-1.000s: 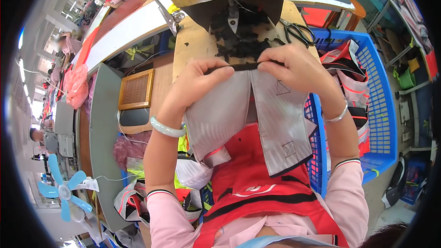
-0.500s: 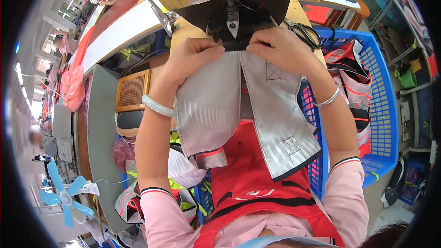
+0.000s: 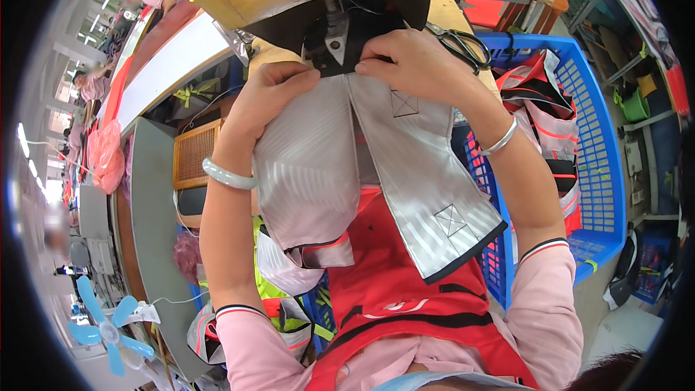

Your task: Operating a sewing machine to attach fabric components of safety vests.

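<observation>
A silver-grey striped fabric piece (image 3: pixel 308 181) with dark edging hangs from the head of a sewing machine (image 3: pixel 335 45) down over my red apron (image 3: pixel 391 246). A long slit parts it into two panels; the right one bears stitched crossed squares. My left hand (image 3: pixel 279 90) pinches the top edge just left of the machine's needle area, thumb against fingers. On the other side, my right hand (image 3: pixel 416 58) is closed on the same edge, close to the needle area. The fabric's far edge runs into the dark space under the machine head, where details are hard to see.
Black-handled scissors (image 3: pixel 463 47) lie on the table right of the machine. A blue plastic basket (image 3: pixel 597 152) with grey, black and red pieces stands at right. More bright fabric pieces (image 3: pixel 286 268) lie at lower left, beyond them a blue fan (image 3: pixel 108 329). Co-workers sit far left.
The whole view has shifted, so machine, fabric and hands sit farther left in the picture. My right hand has edged slightly farther away; both hands keep their hold on the fabric.
</observation>
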A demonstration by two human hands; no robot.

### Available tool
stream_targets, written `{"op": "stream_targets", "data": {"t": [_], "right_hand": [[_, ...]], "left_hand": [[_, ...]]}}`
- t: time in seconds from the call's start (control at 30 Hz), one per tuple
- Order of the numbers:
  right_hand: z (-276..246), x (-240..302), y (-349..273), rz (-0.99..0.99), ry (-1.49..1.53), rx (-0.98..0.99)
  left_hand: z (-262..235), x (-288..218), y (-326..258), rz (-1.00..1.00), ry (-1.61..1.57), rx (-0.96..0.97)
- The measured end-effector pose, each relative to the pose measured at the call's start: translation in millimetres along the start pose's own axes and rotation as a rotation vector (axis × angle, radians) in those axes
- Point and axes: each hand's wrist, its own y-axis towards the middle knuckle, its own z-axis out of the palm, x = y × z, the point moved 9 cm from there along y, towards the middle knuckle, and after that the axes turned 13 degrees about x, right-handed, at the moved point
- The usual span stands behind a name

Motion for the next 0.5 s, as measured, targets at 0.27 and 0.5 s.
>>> {"op": "stream_targets", "data": {"t": [0.27,0.5], "right_hand": [[-11.7,-6.6,2.2,0.007,0.027,-0.046],[-21.5,-15.4,2.3,0.029,0.07,-0.035]], "left_hand": [[-4.4,-5.6,10.1,0.024,-0.083,-0.042],[-25.4,1.8,-5.9,0.037,-0.168,-0.097]]}}
